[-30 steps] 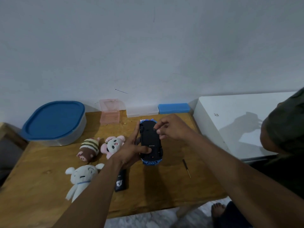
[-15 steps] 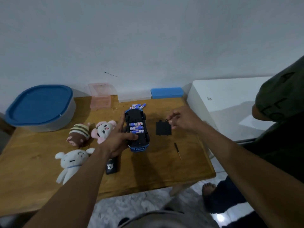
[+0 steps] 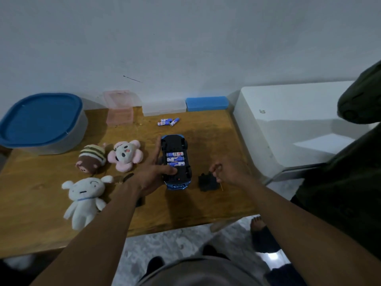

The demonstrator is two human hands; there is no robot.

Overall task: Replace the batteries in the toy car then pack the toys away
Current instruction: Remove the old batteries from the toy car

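Observation:
The blue toy car [image 3: 174,143] lies upside down on the wooden table [image 3: 31,223]. Its battery bay is uncovered, with blue-and-white batteries [image 3: 175,159] inside. My left hand [image 3: 150,176] grips the car, fingers along its left side and thumb on its underside. The black battery cover [image 3: 206,184] rests on the table just right of the car. My right hand [image 3: 228,172] pinches the cover's far right corner. A thin screwdriver [image 3: 222,189] shows only its tip under that hand. Loose batteries [image 3: 168,122] lie behind the car.
Three plush toys lie to the left: white [image 3: 84,195], pink [image 3: 124,155], brown striped [image 3: 91,161]. A tub with a blue lid [image 3: 41,120], a pink box [image 3: 119,112] and a blue-lidded case [image 3: 207,103] line the wall. A white cabinet [image 3: 288,120] and another person [image 3: 358,162] are right.
My right hand lifted the black cover off the car's underside, carried it right and lowered it onto the table by the screwdriver. The batteries in the bay now show. My left hand kept its grip.

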